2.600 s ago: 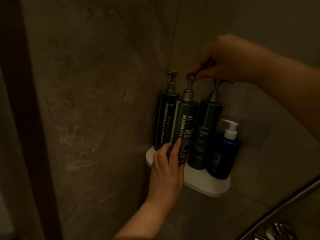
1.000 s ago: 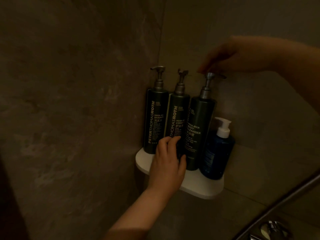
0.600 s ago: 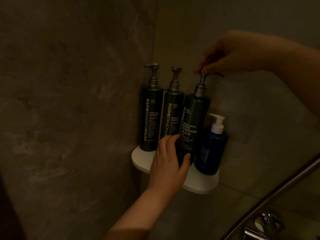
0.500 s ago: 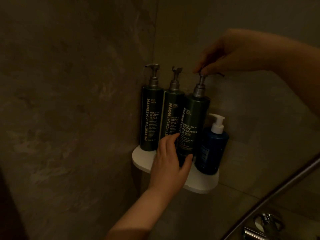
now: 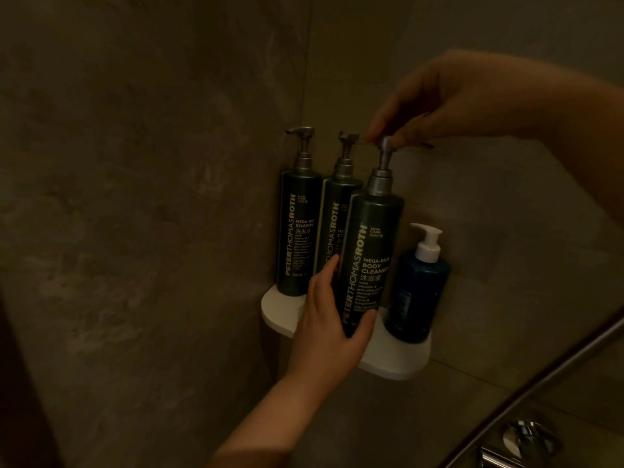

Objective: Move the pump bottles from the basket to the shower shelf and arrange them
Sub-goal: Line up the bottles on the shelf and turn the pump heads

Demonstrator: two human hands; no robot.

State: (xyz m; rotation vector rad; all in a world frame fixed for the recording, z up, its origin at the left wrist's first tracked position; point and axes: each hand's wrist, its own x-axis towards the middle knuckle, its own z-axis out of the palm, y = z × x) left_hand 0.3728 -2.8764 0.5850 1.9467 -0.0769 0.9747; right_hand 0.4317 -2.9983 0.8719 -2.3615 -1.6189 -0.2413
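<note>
the body cleanser bottle (image 5: 369, 261) is the one in hand: half a second ago it stood back in line with its neighbours, and now it sits forward and leans a little, its label turned more squarely to the camera so that "body cleanser" reads almost whole. the left hand (image 5: 332, 327) is wrapped round its lower body, thumb on the near face by the base and fingers round the far side, while the right hand (image 5: 435, 103) pinches the pump head (image 5: 386, 143) from above, so both hands are clamped on this one bottle. that reads as the arranging step, with the carrying apparently done: the bottle looks to be getting turned or re-seated rather than brought in. it is a tall, dark green cylinder with pale lettering up its side and a grey metal-look collar and pump. whether its base rests flat on the shower shelf (image 5: 280, 310) or is lifted slightly cannot be told, as the left hand hides it. to its left the conditioner bottle (image 5: 337, 224) and the shampoo bottle (image 5: 299, 231) stand upright and close together in the corner, same make and shape. to its right is a shorter blue bottle (image 5: 418, 292) with a white pump. no basket is in view.
</note>
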